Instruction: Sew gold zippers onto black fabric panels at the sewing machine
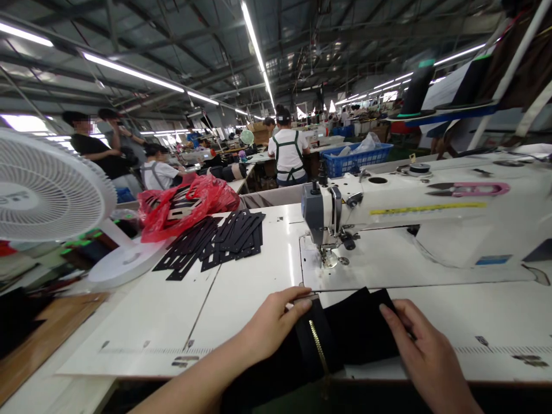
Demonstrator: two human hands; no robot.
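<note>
Black fabric (357, 328) with a gold-toothed zipper (318, 345) lies over the front edge of the white sewing table, its lower part hanging toward me. My left hand (276, 322) pinches its upper left corner between thumb and fingers, beside the zipper's top end. At the right edge, my right hand (425, 351) grips the fabric with the thumb on top and the fingers beneath. Just beyond the fabric stands the sewing machine (422, 213), its presser foot (328, 259) above the plate with no fabric under it.
Flat black pieces (233, 236) are heaped on the table (254, 305) at left, near a red plastic bag (185, 207). A white fan (56, 190) stands far left. Pink-handled snips (478, 188) rest on the machine. Behind are a blue basket (356, 159) and several people.
</note>
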